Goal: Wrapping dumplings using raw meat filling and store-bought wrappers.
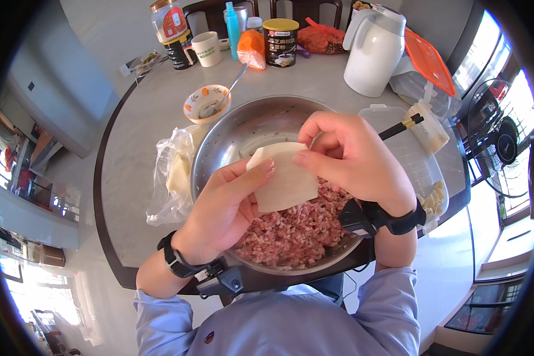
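Note:
A pale dumpling wrapper (287,182) is held above a large steel bowl (231,129). My left hand (227,202) grips its left side, thumb on top. My right hand (342,155) pinches the upper right edge between thumb and fingers. Below the wrapper, the bowl holds raw minced meat filling (289,240). Left of the bowl, more wrappers (179,172) lie in a clear plastic bag (162,202). To the right, a clear plastic container (438,178) holds several folded dumplings (434,200). Black chopsticks (394,130) extend from behind my right hand over the container.
A patterned small bowl (196,99) with a metal spoon (238,80) stands behind the steel bowl. Along the table's back are a mug (207,49), a black can (281,44), an orange-and-clear packet (252,49), a red mesh bag (320,38) and a white jug (374,55).

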`<action>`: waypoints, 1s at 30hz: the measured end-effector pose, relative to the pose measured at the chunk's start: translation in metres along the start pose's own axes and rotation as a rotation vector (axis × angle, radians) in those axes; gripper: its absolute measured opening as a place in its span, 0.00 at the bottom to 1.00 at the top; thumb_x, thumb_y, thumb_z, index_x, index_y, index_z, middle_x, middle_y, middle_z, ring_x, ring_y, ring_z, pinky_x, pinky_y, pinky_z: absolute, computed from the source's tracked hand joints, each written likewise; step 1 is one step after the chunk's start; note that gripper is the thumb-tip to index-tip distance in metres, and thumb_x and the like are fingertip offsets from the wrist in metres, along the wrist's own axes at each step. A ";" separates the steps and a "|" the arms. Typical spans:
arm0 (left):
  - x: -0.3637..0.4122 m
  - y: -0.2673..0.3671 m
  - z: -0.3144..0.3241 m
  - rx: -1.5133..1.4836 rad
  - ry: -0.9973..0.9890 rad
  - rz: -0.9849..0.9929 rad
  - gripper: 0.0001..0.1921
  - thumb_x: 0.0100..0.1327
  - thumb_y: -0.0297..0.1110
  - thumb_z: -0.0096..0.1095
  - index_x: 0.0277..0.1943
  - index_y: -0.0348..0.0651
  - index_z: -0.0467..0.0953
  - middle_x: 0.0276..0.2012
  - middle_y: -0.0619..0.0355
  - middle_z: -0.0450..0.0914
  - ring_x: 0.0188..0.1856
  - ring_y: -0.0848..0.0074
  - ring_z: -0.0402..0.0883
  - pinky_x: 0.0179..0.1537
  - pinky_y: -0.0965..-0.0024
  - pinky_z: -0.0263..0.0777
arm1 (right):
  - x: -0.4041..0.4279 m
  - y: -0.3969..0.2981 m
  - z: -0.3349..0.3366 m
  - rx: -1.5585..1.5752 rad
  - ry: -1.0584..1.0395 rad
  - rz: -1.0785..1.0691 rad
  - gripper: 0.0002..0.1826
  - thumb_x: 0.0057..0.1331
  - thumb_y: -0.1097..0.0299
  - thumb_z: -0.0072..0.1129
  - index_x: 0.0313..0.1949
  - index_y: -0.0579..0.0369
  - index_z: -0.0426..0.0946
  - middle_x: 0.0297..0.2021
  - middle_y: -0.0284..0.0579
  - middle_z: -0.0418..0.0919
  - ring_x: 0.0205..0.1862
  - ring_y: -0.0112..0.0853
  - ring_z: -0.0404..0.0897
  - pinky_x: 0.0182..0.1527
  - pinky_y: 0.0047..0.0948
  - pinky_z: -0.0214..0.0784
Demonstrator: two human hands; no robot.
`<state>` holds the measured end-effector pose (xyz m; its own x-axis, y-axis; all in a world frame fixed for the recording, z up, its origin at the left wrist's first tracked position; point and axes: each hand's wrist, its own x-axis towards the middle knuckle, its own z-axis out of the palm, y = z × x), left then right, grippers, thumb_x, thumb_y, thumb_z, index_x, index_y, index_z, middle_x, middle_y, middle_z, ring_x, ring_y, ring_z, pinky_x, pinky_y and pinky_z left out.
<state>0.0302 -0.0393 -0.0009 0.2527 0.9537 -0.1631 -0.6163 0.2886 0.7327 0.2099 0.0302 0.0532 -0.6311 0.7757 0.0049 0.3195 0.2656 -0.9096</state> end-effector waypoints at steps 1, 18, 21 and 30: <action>-0.002 0.000 0.000 -0.001 -0.009 -0.003 0.16 0.64 0.31 0.51 0.52 0.32 0.67 0.45 0.56 0.75 0.46 0.76 0.76 0.49 0.73 0.70 | 0.000 0.003 0.000 -0.004 0.008 0.003 0.09 0.57 0.71 0.57 0.32 0.61 0.68 0.16 0.40 0.75 0.15 0.21 0.73 0.16 0.20 0.60; -0.003 0.014 -0.009 0.072 0.186 0.150 0.15 0.63 0.36 0.53 0.46 0.33 0.71 0.39 0.55 0.79 0.40 0.76 0.79 0.44 0.73 0.73 | -0.036 0.107 -0.068 0.561 0.978 0.129 0.18 0.57 0.59 0.61 0.42 0.52 0.68 0.26 0.34 0.66 0.17 0.16 0.59 0.15 0.14 0.46; -0.011 0.020 -0.010 0.072 0.215 0.183 0.15 0.63 0.37 0.53 0.46 0.34 0.71 0.39 0.55 0.78 0.40 0.76 0.79 0.44 0.73 0.73 | -0.022 0.123 -0.076 0.705 0.839 0.201 0.17 0.56 0.60 0.62 0.40 0.55 0.70 0.29 0.35 0.66 0.19 0.17 0.61 0.16 0.14 0.47; -0.022 0.024 -0.026 0.059 0.339 0.198 0.13 0.62 0.36 0.53 0.45 0.36 0.72 0.37 0.57 0.79 0.38 0.77 0.80 0.40 0.75 0.74 | -0.011 0.069 -0.056 0.100 0.511 0.198 0.11 0.57 0.64 0.60 0.26 0.58 0.73 0.18 0.34 0.72 0.16 0.19 0.71 0.19 0.15 0.62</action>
<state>-0.0095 -0.0507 0.0028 -0.1330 0.9671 -0.2168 -0.5823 0.1007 0.8067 0.2784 0.0717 0.0136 -0.1350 0.9908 0.0083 0.3128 0.0506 -0.9485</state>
